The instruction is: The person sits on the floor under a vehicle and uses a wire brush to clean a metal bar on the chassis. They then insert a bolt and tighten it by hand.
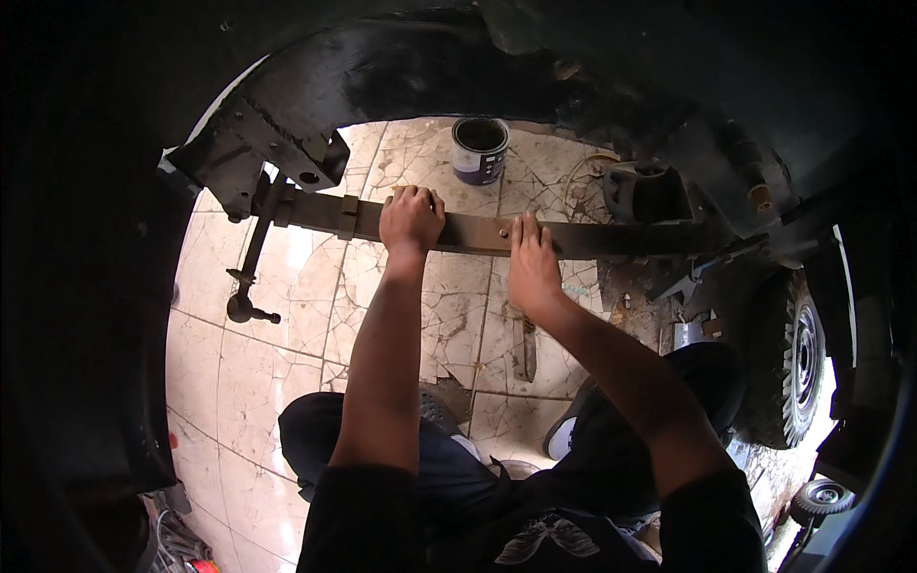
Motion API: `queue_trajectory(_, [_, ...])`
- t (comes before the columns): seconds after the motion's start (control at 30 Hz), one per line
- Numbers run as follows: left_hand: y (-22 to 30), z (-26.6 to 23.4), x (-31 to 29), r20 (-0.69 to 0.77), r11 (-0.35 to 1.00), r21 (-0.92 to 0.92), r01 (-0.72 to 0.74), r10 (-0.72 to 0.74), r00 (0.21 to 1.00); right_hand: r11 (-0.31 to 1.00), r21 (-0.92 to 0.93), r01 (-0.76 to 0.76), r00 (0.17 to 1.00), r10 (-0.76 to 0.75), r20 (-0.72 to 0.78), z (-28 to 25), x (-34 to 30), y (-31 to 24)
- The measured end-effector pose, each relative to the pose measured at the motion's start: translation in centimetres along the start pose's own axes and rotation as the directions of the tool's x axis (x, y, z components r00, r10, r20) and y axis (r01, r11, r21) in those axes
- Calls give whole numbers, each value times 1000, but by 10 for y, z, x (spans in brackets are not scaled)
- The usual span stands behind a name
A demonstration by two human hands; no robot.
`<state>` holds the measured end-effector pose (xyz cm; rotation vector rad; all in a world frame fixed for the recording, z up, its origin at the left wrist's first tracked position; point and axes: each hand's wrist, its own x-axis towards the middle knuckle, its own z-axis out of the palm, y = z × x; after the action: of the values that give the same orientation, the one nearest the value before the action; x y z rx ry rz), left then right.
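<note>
A dark leaf spring (468, 231) runs from left to right in front of me, under the vehicle body. My left hand (413, 220) is closed over it left of centre, its fingers bent over the far edge. A short way to the right, my right hand (535, 260) rests on the spring with its fingers stretched across the top. Beside those fingers shows a small round bolt (503, 233). A metal clip (348, 218) wraps the spring left of my hands. Near its left end, a rod with a ball joint (244, 304) hangs toward me.
A paint can (479, 151) stands on the cracked tile floor (277, 329) beyond the spring. A bracket (287, 151) juts down at upper left. A flat tool (526, 355) lies below my right wrist. On the right is a tyre (804, 358). Dark bodywork (420, 72) arches above.
</note>
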<state>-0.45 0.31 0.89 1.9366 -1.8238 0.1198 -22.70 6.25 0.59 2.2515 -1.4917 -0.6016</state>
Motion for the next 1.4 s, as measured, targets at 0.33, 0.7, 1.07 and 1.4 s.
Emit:
queue_trajectory(0.33, [-2,5,-1,-51,999,37,2,0,999,995,104,2,999,-6,43,4,-21,-12])
queue_trajectory(0.7, [4,0,-2,-22,998,60,34,-33,999,999,-32,-13,997,16,79,-1,-1,-18])
queue_trajectory(1.07, [3,1,-1,-26,997,72,24,-22,999,997,-77,-16,997,22,71,0,-17,-27])
queue_trajectory(1.4, [-1,8,1,-30,999,41,5,-4,1000,999,-17,-48,998,47,-35,6,3,-16])
